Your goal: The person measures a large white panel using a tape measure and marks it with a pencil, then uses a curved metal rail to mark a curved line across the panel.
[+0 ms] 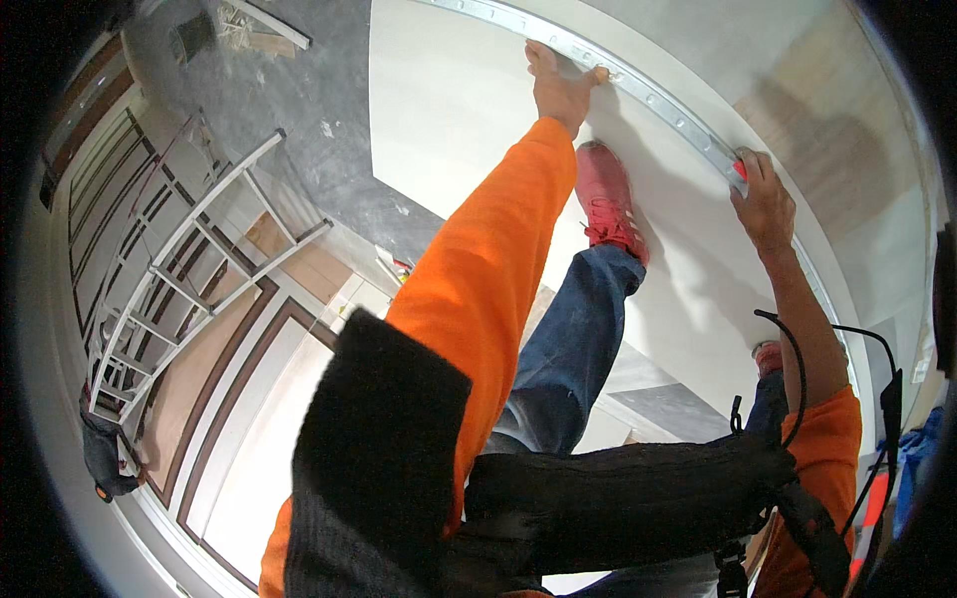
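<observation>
A large white board (459, 110) lies on the grey floor, with a long perforated metal strip (658, 100) laid across it. My left hand (558, 85), on an orange-sleeved arm, presses down on the strip near its far end, fingers curled over its edge. My right hand (766, 204) is further along the same strip and grips a small red-handled tool (739, 171) held against the strip's edge. My foot in a red shoe (606, 199) stands on the board between the two hands.
A white stepladder (189, 269) stands at the left over brown-framed panels. Wood scraps (261, 32) lie on the grey floor at the top left. My other red shoe (768, 356) shows at the lower right. Black straps and cables (797, 399) hang from my chest.
</observation>
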Motion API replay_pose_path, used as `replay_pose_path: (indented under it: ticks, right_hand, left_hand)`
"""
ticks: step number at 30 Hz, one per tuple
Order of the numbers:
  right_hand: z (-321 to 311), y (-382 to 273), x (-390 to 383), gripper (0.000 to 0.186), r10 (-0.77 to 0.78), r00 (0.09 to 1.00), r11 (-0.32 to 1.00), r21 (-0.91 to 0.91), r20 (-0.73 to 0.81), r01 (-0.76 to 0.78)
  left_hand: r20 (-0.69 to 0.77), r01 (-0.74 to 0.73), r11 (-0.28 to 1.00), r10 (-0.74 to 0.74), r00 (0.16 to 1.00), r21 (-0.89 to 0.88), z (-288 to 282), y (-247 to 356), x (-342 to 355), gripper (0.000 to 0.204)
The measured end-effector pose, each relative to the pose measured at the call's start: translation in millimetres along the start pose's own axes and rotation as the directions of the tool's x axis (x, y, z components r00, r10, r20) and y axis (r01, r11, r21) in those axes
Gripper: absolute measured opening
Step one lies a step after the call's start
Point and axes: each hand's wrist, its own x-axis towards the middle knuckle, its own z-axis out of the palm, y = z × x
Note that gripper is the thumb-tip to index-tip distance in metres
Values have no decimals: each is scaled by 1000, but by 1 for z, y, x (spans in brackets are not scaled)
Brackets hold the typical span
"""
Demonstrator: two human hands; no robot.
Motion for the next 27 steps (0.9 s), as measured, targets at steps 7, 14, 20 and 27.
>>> replay_pose_path:
  ticks: [7,14,20,27]
  right_hand:
    - [1,-1,-1,56,18,1000,999,-27,-12,-18]
    - [4,2,2,56,-11,999,1000,-13,-38,10]
    - [6,3,-1,55,28,1000,1000,-12,-12,-28]
    - [5,-1,0,55,-1,999,1000,-28,-41,0]
  left_hand:
    - [-39,26,999,-27,999,-19,3,2,0,113]
    - [-35,-17,999,16,999,-36,0,-3,5,114]
    - [-57,6,998,-2,998,69,3,-3,1,115]
    - [-52,-23,952,40,998,304,-5,-6,3,117]
